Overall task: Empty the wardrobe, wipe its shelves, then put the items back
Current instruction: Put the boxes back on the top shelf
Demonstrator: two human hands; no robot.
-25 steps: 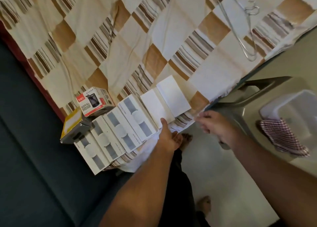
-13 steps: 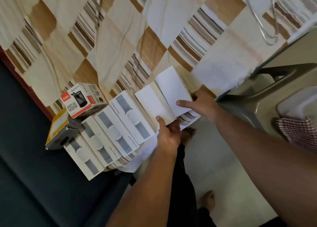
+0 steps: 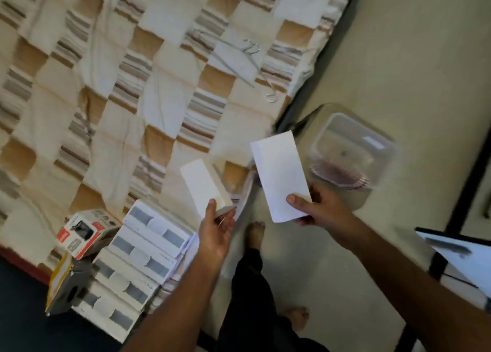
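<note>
A person stands at the bed's (image 3: 159,107) near edge, each hand lifting one plain white rectangular cardboard box. The left hand (image 3: 216,232) pinches the thicker box (image 3: 204,187) by its near end; the right hand's (image 3: 322,208) fingers clamp the flatter box (image 3: 280,173) likewise. Both long axes point away from the person, over the bed's right corner.

Bed with checked cream, tan and striped cover (image 3: 159,107) fills upper left and centre of frame. Wire hangers (image 3: 239,59) lie on it at upper centre. At lower left edge, a row of white-and-grey boxes (image 3: 138,261) lies side by side; a red-and-white box (image 3: 82,234) rests just above them, a yellow-and-grey box (image 3: 63,285) beside. Pale floor (image 3: 398,59) at right.
</note>
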